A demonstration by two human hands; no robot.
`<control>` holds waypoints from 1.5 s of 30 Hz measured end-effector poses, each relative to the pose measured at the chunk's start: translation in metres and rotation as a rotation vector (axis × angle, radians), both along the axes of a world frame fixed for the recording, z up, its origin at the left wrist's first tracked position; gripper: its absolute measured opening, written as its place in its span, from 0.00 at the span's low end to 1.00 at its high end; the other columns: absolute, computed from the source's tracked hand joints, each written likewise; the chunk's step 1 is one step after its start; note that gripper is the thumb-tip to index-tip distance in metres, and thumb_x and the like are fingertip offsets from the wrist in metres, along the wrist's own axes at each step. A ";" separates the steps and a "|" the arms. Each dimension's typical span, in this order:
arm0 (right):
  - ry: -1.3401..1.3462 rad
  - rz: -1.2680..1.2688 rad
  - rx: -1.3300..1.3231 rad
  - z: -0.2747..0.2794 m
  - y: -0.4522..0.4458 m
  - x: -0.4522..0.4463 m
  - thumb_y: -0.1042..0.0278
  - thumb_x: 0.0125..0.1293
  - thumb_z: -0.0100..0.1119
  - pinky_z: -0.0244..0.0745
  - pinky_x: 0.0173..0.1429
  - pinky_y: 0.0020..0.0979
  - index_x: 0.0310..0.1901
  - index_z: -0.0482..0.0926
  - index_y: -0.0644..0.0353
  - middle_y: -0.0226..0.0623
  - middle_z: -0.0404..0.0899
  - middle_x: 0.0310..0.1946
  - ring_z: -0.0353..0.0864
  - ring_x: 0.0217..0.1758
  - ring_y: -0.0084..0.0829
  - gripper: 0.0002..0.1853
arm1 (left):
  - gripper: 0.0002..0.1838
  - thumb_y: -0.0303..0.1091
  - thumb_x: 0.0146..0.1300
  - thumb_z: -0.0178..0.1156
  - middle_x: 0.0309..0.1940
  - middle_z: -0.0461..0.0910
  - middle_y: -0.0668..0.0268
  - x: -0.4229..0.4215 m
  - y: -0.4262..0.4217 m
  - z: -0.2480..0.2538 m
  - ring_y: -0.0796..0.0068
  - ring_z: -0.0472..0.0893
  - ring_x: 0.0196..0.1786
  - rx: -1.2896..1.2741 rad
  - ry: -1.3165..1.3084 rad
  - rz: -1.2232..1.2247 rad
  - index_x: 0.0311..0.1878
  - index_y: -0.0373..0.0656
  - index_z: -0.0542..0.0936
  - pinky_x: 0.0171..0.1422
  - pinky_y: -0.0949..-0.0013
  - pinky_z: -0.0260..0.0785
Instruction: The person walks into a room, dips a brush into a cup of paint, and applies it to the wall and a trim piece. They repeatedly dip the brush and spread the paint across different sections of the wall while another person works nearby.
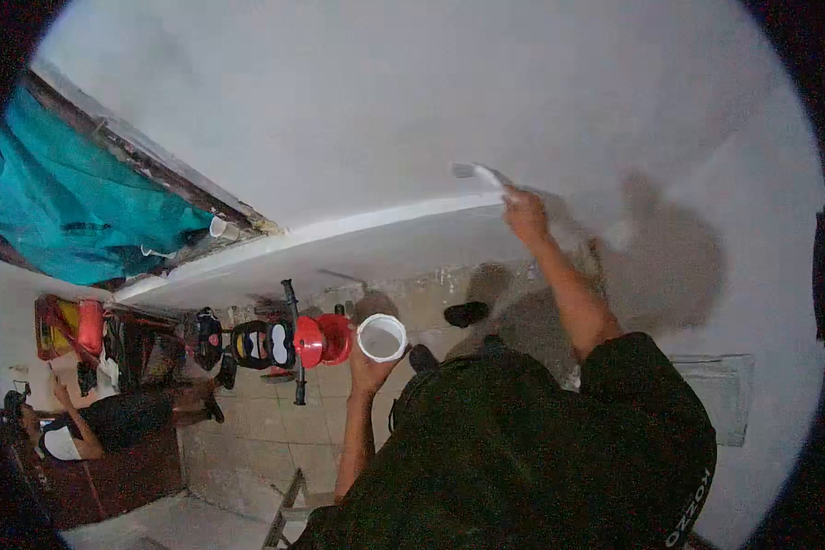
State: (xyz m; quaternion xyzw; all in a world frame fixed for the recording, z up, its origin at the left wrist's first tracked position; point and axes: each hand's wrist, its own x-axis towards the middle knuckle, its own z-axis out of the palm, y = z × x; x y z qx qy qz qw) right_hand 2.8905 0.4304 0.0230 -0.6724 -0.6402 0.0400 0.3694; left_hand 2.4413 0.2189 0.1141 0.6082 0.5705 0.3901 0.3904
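Observation:
My right hand [527, 218] is closed round the handle of a paintbrush [489, 174], arm stretched out toward the pale wall [559, 82]. The bristles point left and lie at or very near the wall surface; whether they touch it I cannot tell. Just below the brush runs a brighter white band [376, 217] along the wall. Lower down, my left hand [367, 374] grips a round white tub [381, 338] with an open top. Its inside looks pale, and the contents are not clear.
Left of the tub stand a red seat [323, 340] and a child's ride-on with black handlebars [293, 341] on the tiled floor [247, 422]. A teal cloth [73, 192] covers an opening at upper left. Another person [110, 426] is at far left. A ladder-like frame [286, 509] shows below.

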 end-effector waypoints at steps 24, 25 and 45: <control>0.321 0.168 -0.200 -0.001 -0.020 -0.202 0.67 0.69 0.60 0.79 0.51 0.51 0.65 0.79 0.60 0.62 0.84 0.42 0.86 0.45 0.57 0.23 | 0.41 0.33 0.47 0.86 0.55 0.82 0.60 0.018 0.007 -0.008 0.66 0.83 0.57 -0.120 -0.129 -0.019 0.62 0.39 0.72 0.64 0.61 0.75; 0.322 0.209 -0.244 0.009 -0.017 -0.217 0.66 0.68 0.61 0.79 0.53 0.52 0.65 0.80 0.59 0.62 0.84 0.43 0.85 0.47 0.57 0.23 | 0.41 0.33 0.47 0.86 0.55 0.82 0.60 0.014 0.003 -0.004 0.66 0.83 0.57 -0.114 -0.131 -0.015 0.62 0.39 0.72 0.64 0.61 0.75; 0.094 -0.675 0.003 -0.022 -0.083 0.147 0.56 0.69 0.66 0.80 0.47 0.49 0.46 0.85 0.73 0.58 0.86 0.37 0.86 0.39 0.55 0.22 | 0.42 0.33 0.44 0.86 0.54 0.82 0.60 0.022 0.003 -0.006 0.66 0.82 0.57 -0.116 -0.201 0.005 0.62 0.39 0.73 0.65 0.60 0.74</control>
